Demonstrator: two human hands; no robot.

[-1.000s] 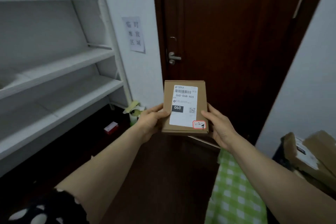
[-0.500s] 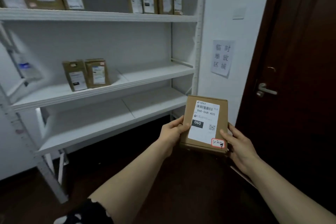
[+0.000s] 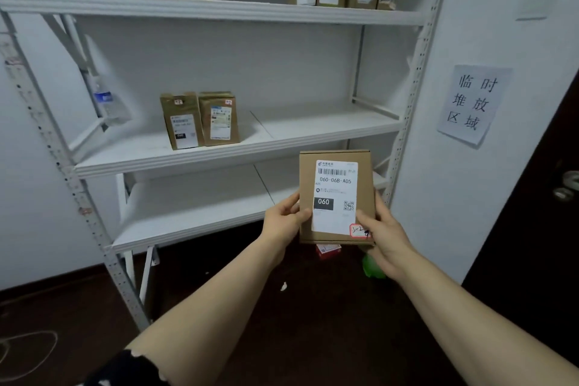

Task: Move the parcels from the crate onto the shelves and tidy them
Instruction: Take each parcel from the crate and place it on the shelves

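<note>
Brown cardboard parcel (image 3: 335,197) sits up in the air, in front of the white shelves (image 3: 238,147) — left hand (image 3: 283,222) and right hand (image 3: 387,240) fingers clamped on its sides. Farther back, two parcels (image 3: 200,119) stand on the middle shelf.

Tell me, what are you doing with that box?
A person is holding a small cardboard parcel with both hands, the left hand on its left edge and the right hand at its lower right corner. Its white label faces up and reads 060. They stand facing a white shelf rack. Two parcels stand upright side by side on the middle shelf, and more stand along the top shelf. This parcel has not been shelved yet.
</note>
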